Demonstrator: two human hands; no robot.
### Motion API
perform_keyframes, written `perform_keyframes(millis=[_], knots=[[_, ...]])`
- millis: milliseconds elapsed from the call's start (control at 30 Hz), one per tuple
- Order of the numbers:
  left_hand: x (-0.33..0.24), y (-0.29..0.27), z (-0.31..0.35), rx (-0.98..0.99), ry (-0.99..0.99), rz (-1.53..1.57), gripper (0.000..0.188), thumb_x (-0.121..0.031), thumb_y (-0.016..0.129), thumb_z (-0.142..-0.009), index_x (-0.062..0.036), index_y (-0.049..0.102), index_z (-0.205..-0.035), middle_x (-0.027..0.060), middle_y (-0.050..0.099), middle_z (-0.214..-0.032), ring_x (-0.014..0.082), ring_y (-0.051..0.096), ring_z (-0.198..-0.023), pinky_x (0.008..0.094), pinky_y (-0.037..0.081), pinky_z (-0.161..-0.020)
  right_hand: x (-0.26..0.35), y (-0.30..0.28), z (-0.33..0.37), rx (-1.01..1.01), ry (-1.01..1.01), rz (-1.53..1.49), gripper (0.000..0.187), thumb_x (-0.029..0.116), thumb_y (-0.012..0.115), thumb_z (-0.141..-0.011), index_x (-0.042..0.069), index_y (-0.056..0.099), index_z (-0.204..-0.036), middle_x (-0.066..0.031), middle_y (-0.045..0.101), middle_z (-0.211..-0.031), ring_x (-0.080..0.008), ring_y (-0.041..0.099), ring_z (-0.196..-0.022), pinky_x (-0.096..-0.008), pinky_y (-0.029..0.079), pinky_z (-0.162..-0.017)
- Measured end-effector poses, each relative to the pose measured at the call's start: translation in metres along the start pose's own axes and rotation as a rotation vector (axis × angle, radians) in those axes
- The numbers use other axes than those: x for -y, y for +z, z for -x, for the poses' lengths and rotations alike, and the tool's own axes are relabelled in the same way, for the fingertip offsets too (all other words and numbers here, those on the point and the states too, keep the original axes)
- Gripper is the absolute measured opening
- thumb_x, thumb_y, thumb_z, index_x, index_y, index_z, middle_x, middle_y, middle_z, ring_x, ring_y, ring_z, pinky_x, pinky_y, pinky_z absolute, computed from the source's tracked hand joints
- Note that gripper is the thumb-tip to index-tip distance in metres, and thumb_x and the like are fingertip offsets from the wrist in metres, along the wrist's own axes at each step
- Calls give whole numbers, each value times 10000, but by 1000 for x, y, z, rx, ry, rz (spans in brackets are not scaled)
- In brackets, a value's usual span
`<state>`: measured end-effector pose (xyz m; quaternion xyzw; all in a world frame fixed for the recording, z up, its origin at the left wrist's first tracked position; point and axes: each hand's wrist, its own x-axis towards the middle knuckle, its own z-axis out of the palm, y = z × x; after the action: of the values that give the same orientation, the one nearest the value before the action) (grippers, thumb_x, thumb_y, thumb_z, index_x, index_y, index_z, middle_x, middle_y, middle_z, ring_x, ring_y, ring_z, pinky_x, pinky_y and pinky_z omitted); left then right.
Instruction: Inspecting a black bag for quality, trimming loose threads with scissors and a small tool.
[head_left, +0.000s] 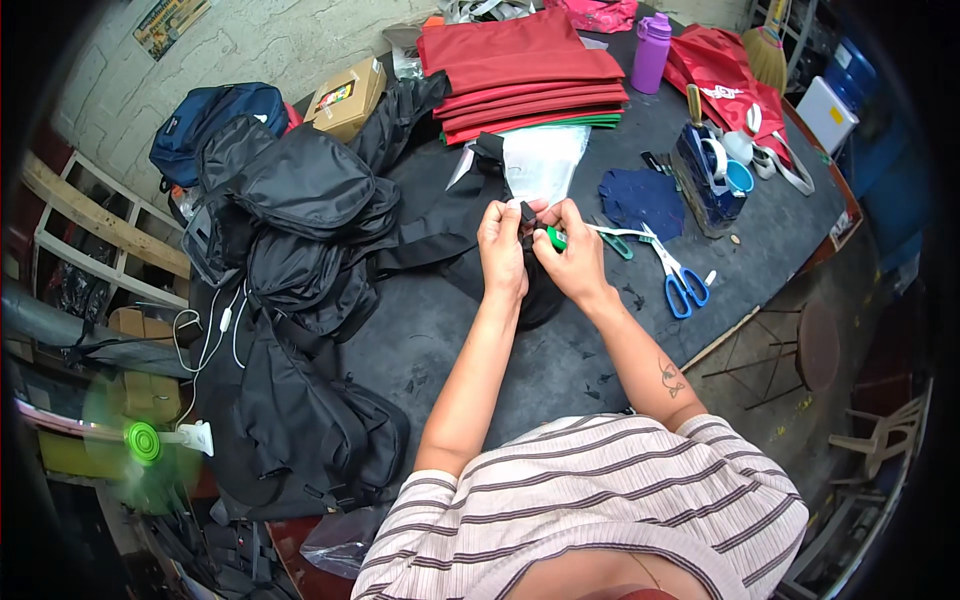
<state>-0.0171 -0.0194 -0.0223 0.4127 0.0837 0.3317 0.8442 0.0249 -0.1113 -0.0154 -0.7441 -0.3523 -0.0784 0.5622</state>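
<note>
My left hand (501, 248) and my right hand (570, 252) meet over the middle of the dark worktable (760, 250). Both pinch a black strap piece (528, 218) of a black bag (470, 225) that lies under them. A small green tool (555, 238) shows between my right fingers. Blue-handled scissors (680, 280) lie just right of my right hand, with green-handled snips (612, 240) beside them.
A heap of black bags (290, 260) fills the table's left side. Folded red fabric (525, 75) is stacked at the back, with a purple bottle (651, 52) and a blue caddy (705, 175) to the right. A cardboard box (347, 97) and a small green fan (145, 440) sit left.
</note>
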Motion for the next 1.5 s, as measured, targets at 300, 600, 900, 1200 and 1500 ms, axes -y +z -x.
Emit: perform_keyframes(millis=[300, 600, 900, 1200, 1500], knots=[[-22, -6, 13, 0, 77, -411, 296, -292, 455, -956, -30, 586, -993, 81, 616, -1011, 162, 598, -922, 305, 477, -800, -19, -22, 0, -109, 53, -226, 228, 203, 610, -835, 18, 490, -891, -53, 554, -697, -104, 498, -615, -268, 411, -559], [-9, -124, 58, -573, -124, -425, 382, -178, 628, -838, -5, 439, -1120, 32, 527, -868, 102, 523, -738, 231, 454, -657, -84, -88, 37, -180, 16, 691, 342, 308, 582, -835, 66, 545, -1075, -118, 520, -1030, -302, 441, -1025, -413, 319, -864], [1, -88, 53, -600, -190, -827, 916, -437, 754, -693, 28, 293, -1333, 214, 368, -1197, 287, 440, -1036, 345, 377, -918, -53, -24, 80, 238, -99, 177, 487, 196, 653, -760, 105, 503, -1215, -201, 444, -1157, -351, 439, -1075, -430, 348, -928], [-71, -20, 47, -100, 410, -941, 769, 99, 493, -708, -132, 276, -1409, 74, 387, -1384, 158, 514, -1053, 261, 409, -852, -76, -25, 92, 61, 135, -387, 479, 36, 572, -780, 7, 417, -1232, -88, 519, -980, -149, 500, -845, -277, 418, -795], [-216, 18, -57, -23, 653, -967, 411, 32, 541, -668, -2, 622, -1070, 77, 631, -1010, 126, 563, -925, 253, 437, -845, -66, -25, 78, 196, 126, -123, 120, 24, 518, -852, -15, 541, -963, -72, 511, -889, -138, 517, -752, -250, 433, -690]])
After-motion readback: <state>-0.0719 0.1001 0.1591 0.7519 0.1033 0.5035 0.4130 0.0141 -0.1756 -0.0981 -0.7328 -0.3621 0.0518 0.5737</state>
